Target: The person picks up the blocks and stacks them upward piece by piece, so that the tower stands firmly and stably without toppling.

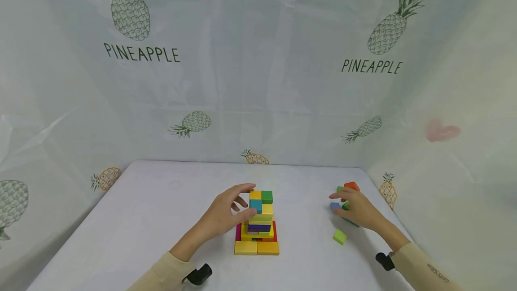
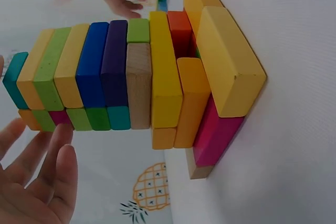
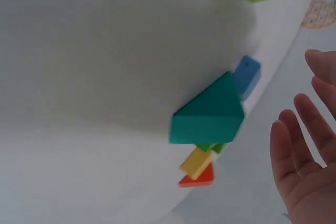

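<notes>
A tower of coloured wooden blocks (image 1: 265, 210) stands upright on the table, widest at its base. My left hand (image 1: 223, 213) is around its upper left side, thumb in front and fingers loosely bent; in the left wrist view a fingertip lies against or very near a small magenta block (image 2: 61, 117). Over at the right, my right hand (image 1: 360, 210) hovers above loose blocks, fingers spread and holding nothing. Nearest to it are a teal wedge-like block (image 3: 209, 127), a blue block (image 3: 247, 76), a yellow block (image 3: 196, 162) and a red-orange block (image 3: 201, 177).
A light green cube (image 1: 340, 236) lies by itself in front of the loose blocks. The white table (image 1: 169, 192) ends at a pale curtain (image 1: 258, 80) printed with pineapples. Yellow blocks (image 1: 245, 248) form the tower's front base.
</notes>
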`<action>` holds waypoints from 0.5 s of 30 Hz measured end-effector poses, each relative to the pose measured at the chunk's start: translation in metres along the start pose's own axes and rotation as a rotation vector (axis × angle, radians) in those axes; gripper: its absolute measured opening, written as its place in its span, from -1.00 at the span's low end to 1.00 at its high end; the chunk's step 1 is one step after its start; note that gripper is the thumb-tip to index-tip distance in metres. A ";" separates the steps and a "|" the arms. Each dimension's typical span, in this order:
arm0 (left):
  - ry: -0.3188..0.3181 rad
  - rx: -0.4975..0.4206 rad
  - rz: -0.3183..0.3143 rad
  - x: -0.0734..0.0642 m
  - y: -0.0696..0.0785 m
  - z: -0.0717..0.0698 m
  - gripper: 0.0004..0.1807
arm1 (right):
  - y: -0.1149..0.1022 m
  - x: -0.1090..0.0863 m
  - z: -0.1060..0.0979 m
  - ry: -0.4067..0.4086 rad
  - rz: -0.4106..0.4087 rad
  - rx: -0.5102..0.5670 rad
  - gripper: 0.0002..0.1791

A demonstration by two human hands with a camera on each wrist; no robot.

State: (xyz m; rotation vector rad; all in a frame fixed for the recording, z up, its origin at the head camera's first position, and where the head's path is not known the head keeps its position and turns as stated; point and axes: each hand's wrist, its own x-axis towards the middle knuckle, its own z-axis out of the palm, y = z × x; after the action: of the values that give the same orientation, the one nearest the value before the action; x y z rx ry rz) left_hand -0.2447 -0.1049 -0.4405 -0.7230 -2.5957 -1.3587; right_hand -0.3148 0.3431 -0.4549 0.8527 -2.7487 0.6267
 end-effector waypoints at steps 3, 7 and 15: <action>-0.002 0.007 0.017 0.001 0.004 0.000 -0.32 | 0.011 -0.001 0.001 -0.049 0.077 -0.014 -0.55; -0.010 0.012 0.030 0.001 0.006 -0.001 -0.37 | 0.017 0.000 0.003 -0.085 0.122 -0.007 -0.54; 0.000 0.012 0.022 0.001 0.003 0.001 -0.41 | 0.017 0.005 0.009 -0.117 0.142 -0.032 -0.60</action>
State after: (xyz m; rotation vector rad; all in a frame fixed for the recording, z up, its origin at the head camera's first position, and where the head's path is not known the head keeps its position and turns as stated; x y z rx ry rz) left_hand -0.2439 -0.1028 -0.4388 -0.7478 -2.5860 -1.3365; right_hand -0.3293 0.3498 -0.4669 0.7134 -2.9363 0.5726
